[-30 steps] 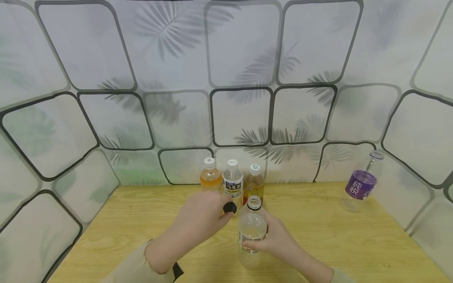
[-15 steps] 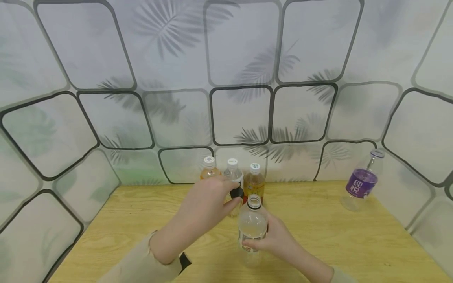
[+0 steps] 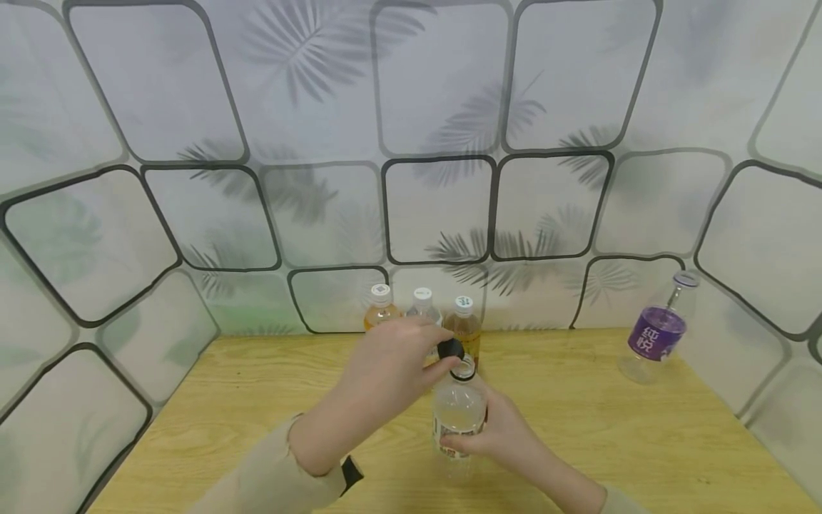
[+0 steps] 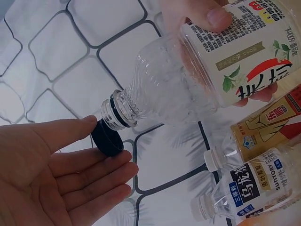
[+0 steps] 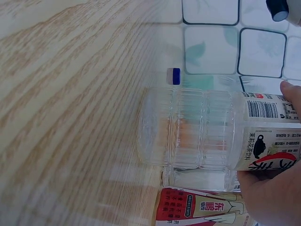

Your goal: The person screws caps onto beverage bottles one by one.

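My left hand [image 3: 392,371] pinches a black bottle cap [image 3: 452,348] between thumb and fingers, the other fingers loosely extended. The cap is tilted and sits at the rim of an uncapped clear plastic bottle [image 3: 459,401]; in the left wrist view the cap [image 4: 107,139] overlaps the edge of the threaded mouth [image 4: 117,110]. My right hand [image 3: 501,432] grips that bottle round its label and keeps it upright. A pale label with a red stroke and green leaves [image 4: 254,52] faces the left wrist camera. The bottle's base [image 5: 155,127] shows in the right wrist view.
Behind my hands stand an orange drink bottle [image 3: 380,314], an oolong tea bottle [image 3: 422,307] and an amber drink bottle [image 3: 467,332], all white-capped. A purple-labelled clear bottle [image 3: 656,334] stands at the right of the wooden table [image 3: 578,442]. Patterned walls enclose the table.
My left hand has carried the black cap up and to the right, from beside the bottle to its mouth. My right hand and the bottle have hardly moved.
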